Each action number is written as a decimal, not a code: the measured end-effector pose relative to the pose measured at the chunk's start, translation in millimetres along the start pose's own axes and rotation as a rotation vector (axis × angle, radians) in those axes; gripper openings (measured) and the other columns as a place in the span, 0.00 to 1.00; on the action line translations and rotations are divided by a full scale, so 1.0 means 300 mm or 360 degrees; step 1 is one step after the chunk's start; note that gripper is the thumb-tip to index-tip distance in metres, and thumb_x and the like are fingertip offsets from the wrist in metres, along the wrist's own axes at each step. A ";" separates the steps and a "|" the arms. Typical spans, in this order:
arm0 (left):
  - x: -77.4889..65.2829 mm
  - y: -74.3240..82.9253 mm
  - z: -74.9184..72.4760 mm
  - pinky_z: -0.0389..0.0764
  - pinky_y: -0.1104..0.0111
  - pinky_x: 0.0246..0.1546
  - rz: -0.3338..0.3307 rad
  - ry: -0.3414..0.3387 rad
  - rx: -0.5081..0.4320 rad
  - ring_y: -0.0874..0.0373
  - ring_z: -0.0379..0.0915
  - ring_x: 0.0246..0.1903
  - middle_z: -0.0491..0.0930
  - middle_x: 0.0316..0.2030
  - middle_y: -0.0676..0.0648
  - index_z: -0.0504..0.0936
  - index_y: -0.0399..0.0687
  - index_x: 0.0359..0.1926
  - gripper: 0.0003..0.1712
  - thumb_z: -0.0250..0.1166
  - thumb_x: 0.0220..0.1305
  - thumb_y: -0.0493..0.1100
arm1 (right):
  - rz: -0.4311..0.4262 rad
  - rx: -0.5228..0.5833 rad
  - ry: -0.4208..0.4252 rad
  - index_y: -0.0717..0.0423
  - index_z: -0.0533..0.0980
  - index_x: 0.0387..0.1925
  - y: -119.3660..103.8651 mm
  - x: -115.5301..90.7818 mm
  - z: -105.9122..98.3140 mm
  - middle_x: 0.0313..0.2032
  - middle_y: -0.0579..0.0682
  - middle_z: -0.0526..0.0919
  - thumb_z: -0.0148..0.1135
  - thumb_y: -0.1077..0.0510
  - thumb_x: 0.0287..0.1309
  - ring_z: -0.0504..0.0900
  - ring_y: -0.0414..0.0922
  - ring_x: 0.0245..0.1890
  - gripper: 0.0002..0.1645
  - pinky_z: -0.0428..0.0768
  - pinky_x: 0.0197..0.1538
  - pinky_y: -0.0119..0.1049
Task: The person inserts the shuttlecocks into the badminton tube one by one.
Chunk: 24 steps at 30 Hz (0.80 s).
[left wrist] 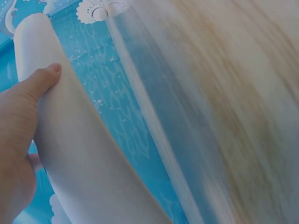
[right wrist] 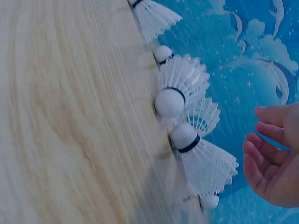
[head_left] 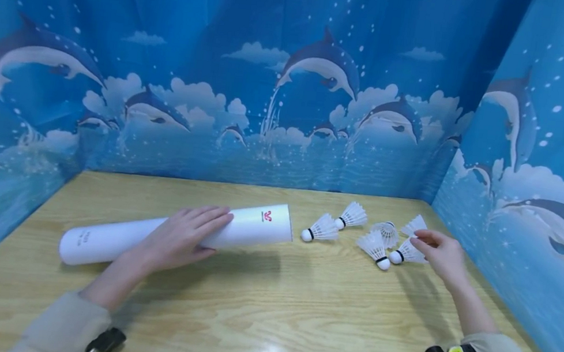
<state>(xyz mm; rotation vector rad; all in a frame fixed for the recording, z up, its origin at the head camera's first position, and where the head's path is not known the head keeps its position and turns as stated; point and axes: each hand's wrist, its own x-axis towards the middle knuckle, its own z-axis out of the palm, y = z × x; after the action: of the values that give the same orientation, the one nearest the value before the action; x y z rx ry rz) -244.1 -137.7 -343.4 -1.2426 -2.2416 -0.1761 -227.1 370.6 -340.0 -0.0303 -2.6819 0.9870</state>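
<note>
My left hand (head_left: 182,239) grips a long white shuttlecock tube (head_left: 257,226) round its middle. In the left wrist view the thumb lies along the white tube (left wrist: 88,154). The tube's right end, with a small red logo, is raised above its shadow; its left end is lower. To the right, several white shuttlecocks (head_left: 374,246) with dark bands lie loose on the table. My right hand (head_left: 444,257) hovers by the rightmost of them, fingers loosely bent. The right wrist view shows that hand (right wrist: 275,161) apart from the nearest shuttlecock (right wrist: 208,165), with nothing in it.
The wooden table (head_left: 267,308) reaches back to a blue curtain (head_left: 217,105) printed with dolphins. A second curtain side (head_left: 545,200) borders the table on the right. Two shuttlecocks, one of them the leftmost shuttlecock (head_left: 325,227), lie between the tube's end and the other shuttlecocks.
</note>
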 end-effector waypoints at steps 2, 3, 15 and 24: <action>0.000 0.000 -0.001 0.77 0.49 0.47 -0.0004 -0.0010 0.0004 0.45 0.69 0.54 0.71 0.58 0.41 0.67 0.43 0.63 0.48 0.78 0.38 0.48 | 0.0043 -0.0027 -0.0024 0.71 0.72 0.52 0.018 0.004 -0.010 0.45 0.67 0.78 0.54 0.51 0.63 0.74 0.36 0.32 0.27 0.76 0.28 0.29; 0.000 -0.001 0.000 0.77 0.49 0.46 -0.0003 -0.0011 0.0006 0.45 0.69 0.54 0.71 0.58 0.41 0.67 0.43 0.63 0.48 0.78 0.38 0.48 | 0.0056 -0.0045 -0.0039 0.71 0.71 0.53 0.026 0.007 -0.015 0.46 0.68 0.77 0.54 0.50 0.64 0.75 0.40 0.34 0.27 0.77 0.29 0.30; 0.000 -0.001 -0.003 0.77 0.50 0.46 0.0003 -0.0020 -0.0001 0.45 0.69 0.54 0.71 0.58 0.41 0.67 0.43 0.63 0.49 0.78 0.39 0.48 | 0.0197 -0.0169 -0.0201 0.73 0.67 0.56 0.070 0.024 -0.047 0.47 0.72 0.75 0.51 0.48 0.65 0.78 0.60 0.41 0.32 0.79 0.35 0.44; -0.003 0.002 -0.001 0.77 0.49 0.46 -0.0007 -0.0032 -0.0018 0.45 0.69 0.55 0.71 0.58 0.40 0.67 0.43 0.63 0.48 0.77 0.39 0.48 | 0.0245 -0.0275 -0.0232 0.74 0.72 0.48 0.091 0.032 -0.045 0.29 0.59 0.82 0.56 0.54 0.61 0.79 0.52 0.31 0.25 0.74 0.30 0.37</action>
<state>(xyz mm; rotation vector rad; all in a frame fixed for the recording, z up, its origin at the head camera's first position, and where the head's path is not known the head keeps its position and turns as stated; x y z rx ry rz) -243.2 -138.1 -343.6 -1.2504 -2.2638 -0.1788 -234.9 401.1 -345.2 -0.2108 -2.9297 0.8252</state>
